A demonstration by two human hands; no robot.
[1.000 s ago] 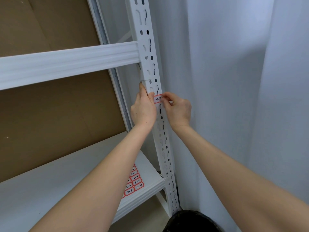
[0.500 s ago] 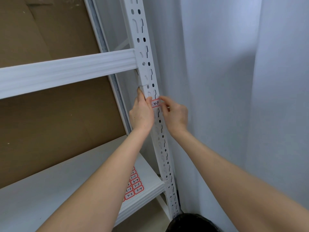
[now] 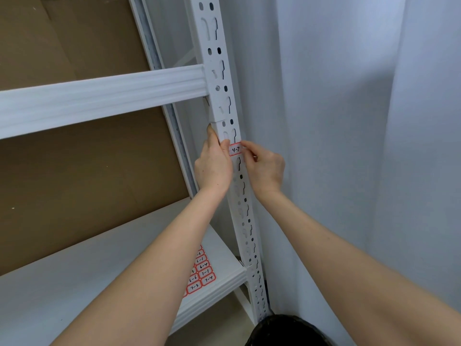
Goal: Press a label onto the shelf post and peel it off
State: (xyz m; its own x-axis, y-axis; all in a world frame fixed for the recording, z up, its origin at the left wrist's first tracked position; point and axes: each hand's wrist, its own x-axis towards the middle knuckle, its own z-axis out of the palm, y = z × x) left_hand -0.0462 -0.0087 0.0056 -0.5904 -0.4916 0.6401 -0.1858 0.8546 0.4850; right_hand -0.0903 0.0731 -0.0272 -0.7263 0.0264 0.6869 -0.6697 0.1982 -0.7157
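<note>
A small red-bordered label (image 3: 235, 149) marked "4-7" lies across the front of the white slotted upright post (image 3: 219, 78) of a shelving rack. My left hand (image 3: 213, 166) wraps the post's left edge, its thumb against the label's left end. My right hand (image 3: 264, 168) pinches the label's right end at the post's right edge. Both hands sit just below the joint in the post, under the upper white beam (image 3: 99, 96).
A sheet of red-bordered labels (image 3: 200, 273) lies on the lower white shelf (image 3: 62, 283), partly under my left forearm. Brown cardboard (image 3: 74, 176) backs the rack. A white curtain (image 3: 361, 146) hangs at the right. A dark round object (image 3: 282, 330) sits at the bottom.
Both hands have stayed on the label at the post. The view has shifted slightly, and the hands look a little lower in the frame.
</note>
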